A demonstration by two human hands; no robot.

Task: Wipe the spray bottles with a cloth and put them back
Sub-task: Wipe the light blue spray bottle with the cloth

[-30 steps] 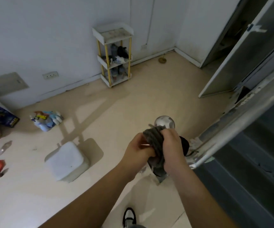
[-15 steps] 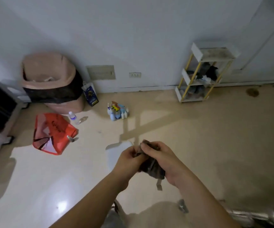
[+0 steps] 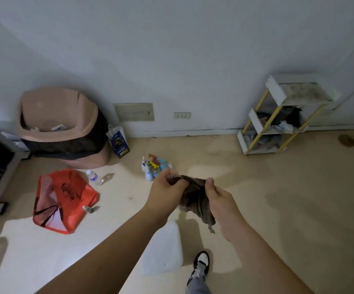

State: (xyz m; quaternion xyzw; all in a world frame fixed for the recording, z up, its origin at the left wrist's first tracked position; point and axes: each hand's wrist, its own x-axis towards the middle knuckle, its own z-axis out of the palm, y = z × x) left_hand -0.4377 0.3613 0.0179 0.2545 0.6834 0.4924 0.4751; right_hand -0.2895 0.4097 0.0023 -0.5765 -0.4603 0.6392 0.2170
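Zero wiping started, we judge | left hand and right hand both pinch the cloth | spray bottles sit grouped on floor ahead, untouched

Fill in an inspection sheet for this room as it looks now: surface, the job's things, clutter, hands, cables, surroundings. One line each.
Surface: pale floor, glossy where light falls on it.
Job's things: dark cloth held in the air between both hands; cluster of small bottles on the floor near the wall, untouched.
Clutter: red bag lying flat, water bottle beside it, blue paper bag, white tub.
Hands: left hand and right hand each grip one end of the cloth.
Cables: nothing seen.
Surroundings: pink bin with a dark liner, tiered rack against the white wall, wall socket.
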